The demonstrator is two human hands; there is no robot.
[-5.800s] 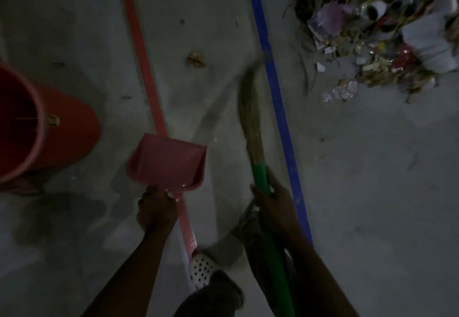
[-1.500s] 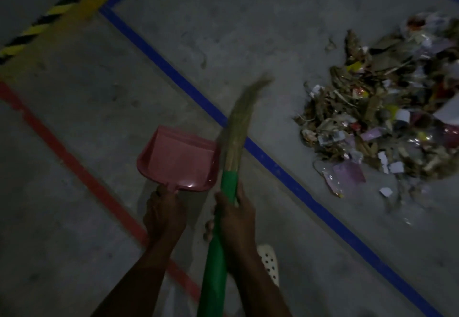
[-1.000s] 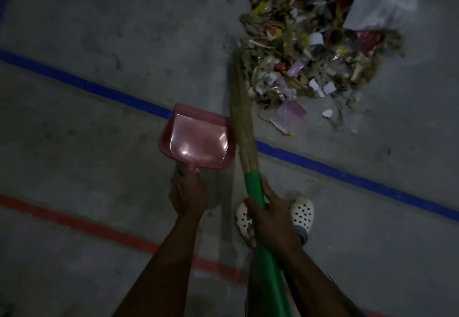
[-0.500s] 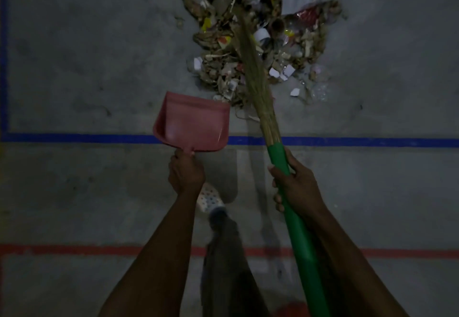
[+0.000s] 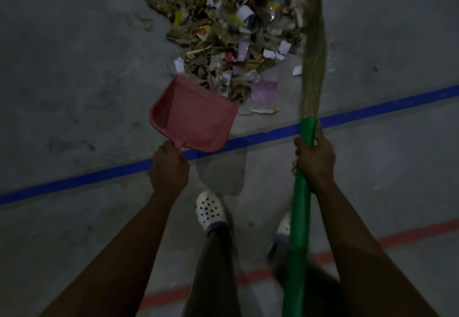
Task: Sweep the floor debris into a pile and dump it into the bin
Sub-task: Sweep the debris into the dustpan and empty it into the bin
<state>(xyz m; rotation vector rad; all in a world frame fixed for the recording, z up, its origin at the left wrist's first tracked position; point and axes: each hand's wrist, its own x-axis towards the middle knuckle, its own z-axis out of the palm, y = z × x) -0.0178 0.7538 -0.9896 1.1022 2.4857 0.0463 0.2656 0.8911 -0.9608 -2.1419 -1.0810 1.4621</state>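
The debris pile (image 5: 231,33) is made; scooping is not yet begun.
The left grip (image 5: 169,170) clasps the red dustpan (image 5: 196,115), empty, at the pile's near edge on the floor; the right grip (image 5: 314,160) clasps the broom (image 5: 313,68) beside it. The bin is not visible.
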